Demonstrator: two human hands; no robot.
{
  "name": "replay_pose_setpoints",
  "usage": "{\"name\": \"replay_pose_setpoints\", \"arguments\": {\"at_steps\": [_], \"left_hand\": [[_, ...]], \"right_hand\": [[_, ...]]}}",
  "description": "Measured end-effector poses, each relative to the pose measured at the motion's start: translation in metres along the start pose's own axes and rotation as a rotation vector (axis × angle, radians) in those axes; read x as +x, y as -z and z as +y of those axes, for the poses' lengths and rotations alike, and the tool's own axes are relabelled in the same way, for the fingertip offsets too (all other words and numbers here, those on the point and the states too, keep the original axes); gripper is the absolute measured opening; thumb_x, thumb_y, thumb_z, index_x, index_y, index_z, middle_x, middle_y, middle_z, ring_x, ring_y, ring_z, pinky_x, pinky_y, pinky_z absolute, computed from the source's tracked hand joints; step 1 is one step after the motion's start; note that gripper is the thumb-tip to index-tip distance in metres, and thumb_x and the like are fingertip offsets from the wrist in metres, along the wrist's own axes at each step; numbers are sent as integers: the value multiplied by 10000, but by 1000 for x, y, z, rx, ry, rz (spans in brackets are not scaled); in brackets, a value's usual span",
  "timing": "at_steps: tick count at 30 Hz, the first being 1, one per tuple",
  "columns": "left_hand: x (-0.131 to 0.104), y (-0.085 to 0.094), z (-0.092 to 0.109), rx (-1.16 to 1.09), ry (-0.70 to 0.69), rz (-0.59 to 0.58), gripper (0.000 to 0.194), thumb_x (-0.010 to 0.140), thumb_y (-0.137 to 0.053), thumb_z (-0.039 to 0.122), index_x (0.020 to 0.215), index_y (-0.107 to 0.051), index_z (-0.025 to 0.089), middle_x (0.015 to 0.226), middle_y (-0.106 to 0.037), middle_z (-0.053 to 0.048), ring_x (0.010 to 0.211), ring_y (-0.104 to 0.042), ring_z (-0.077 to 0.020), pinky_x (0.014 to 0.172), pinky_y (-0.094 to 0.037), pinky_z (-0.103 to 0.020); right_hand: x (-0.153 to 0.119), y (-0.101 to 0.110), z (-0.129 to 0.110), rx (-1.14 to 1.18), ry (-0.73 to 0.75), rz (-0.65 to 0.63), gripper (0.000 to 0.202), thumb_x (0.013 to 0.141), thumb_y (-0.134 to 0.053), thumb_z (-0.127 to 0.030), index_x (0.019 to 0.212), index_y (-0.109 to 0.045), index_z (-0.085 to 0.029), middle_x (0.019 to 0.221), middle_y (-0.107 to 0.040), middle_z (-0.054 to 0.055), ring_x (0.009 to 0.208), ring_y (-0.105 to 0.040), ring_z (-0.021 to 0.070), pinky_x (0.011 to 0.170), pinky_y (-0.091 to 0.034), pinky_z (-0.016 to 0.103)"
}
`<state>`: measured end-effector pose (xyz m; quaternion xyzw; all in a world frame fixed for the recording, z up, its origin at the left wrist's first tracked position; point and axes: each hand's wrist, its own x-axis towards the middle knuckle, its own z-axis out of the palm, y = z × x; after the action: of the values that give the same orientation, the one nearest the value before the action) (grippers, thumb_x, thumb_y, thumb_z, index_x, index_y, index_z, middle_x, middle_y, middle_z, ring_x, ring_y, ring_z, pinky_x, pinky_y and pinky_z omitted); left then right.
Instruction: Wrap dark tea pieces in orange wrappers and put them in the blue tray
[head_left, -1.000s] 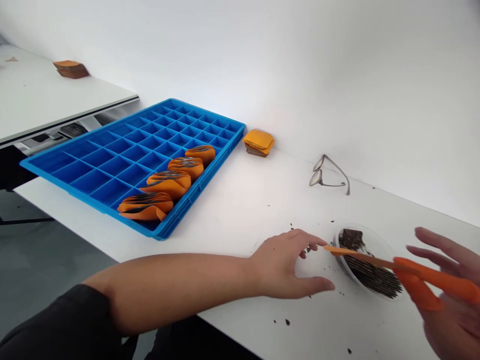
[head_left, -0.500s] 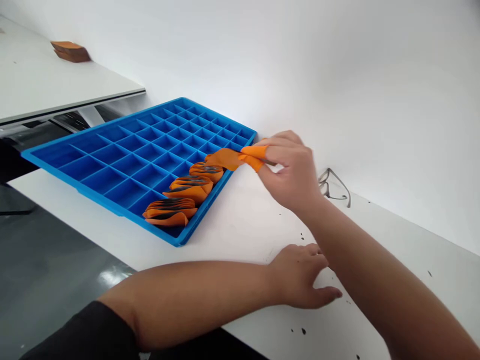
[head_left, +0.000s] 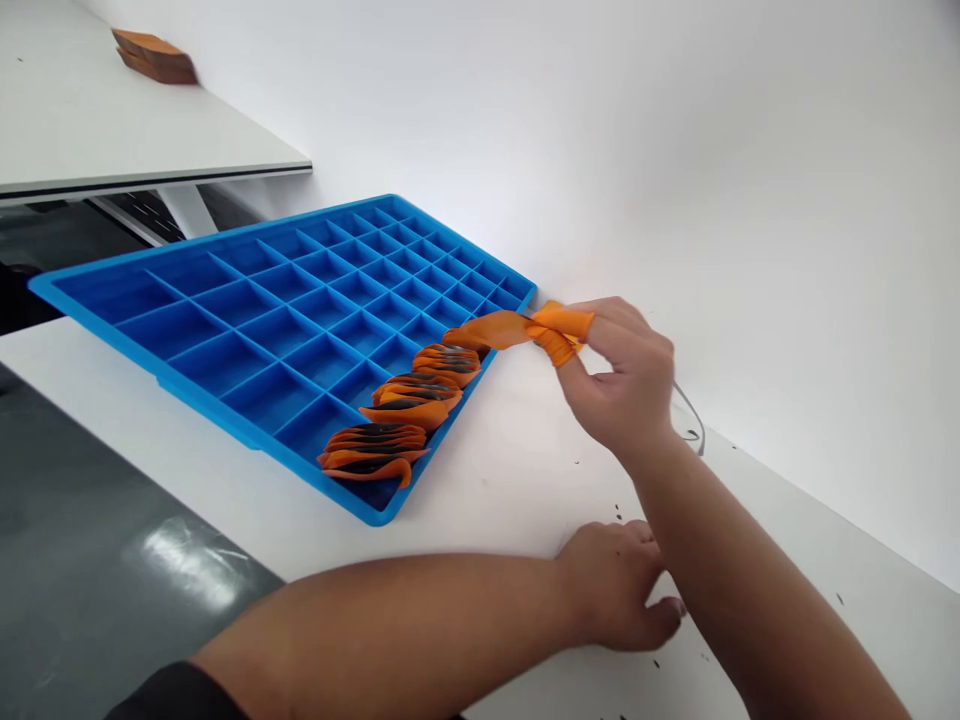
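Note:
Orange covers sit on the thumb and fingertips of my right hand (head_left: 626, 370), which pinches the end of a thin orange piece (head_left: 495, 329) above the near right edge of a blue compartment tray (head_left: 217, 408). Stacks of orange and black pieces (head_left: 375, 450) stand in the compartments along that edge, below and left of the hand. My left hand (head_left: 619, 585) rests on the white table (head_left: 480, 500), with its thumb spread from the fingers and nothing seen in it. The right forearm partly hides its fingertips.
A pair of glasses (head_left: 694, 420) lies behind my right wrist, mostly hidden. Small dark flecks are scattered over the table's right part. An orange-brown stack (head_left: 156, 60) stands on another white table (head_left: 150, 130) at the upper left. A white wall rises behind the tray.
The view has shifted, so the tray and both hands appear further right and lower. My right hand still pinches the orange piece, and my left hand stays on the table.

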<state>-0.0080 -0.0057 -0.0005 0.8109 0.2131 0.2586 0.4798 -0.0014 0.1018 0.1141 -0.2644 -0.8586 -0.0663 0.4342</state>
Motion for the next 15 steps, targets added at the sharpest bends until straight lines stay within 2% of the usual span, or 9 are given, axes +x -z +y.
{"name": "replay_pose_setpoints", "arguments": {"at_steps": [4, 6, 9, 15], "left_hand": [[3, -3, -4, 37, 46, -21, 409, 909, -568, 364, 1304, -591, 261, 1394, -638, -68, 1241, -649, -327, 1027, -551, -490], [2, -2, -3, 24, 31, -8, 431, 908, -563, 352, 1334, -570, 284, 1387, -645, -53, 1243, -647, -322, 1022, -552, -482], [-1, 1, 1, -24, 6, 25, 550, 903, -562, 308, 1446, -477, 333, 1398, -648, -33, 1241, -653, -315, 1010, -560, -461], [-3, 4, 2, -56, -19, 45, 641, 876, -588, 265, 1492, -428, 340, 1400, -657, -39, 1215, -669, -334, 992, -572, -453]], "right_hand": [[-4, 9, -3, 86, 44, -128, 137, 892, -687, -91, 983, -750, -172, 915, -758, 60, 836, -672, 177, 754, -561, 346], [-10, 7, -4, 58, 95, -175, 122, 869, -693, -60, 947, -744, -140, 896, -756, 83, 812, -667, 186, 736, -563, 356], [-15, -1, -6, -21, 131, -159, 112, 847, -695, -34, 908, -733, -119, 869, -752, 98, 800, -667, 197, 736, -571, 366], [-5, -7, -10, -145, 138, -166, 137, 877, -629, -34, 873, -708, -146, 888, -752, 77, 832, -675, 203, 760, -579, 357]]}}
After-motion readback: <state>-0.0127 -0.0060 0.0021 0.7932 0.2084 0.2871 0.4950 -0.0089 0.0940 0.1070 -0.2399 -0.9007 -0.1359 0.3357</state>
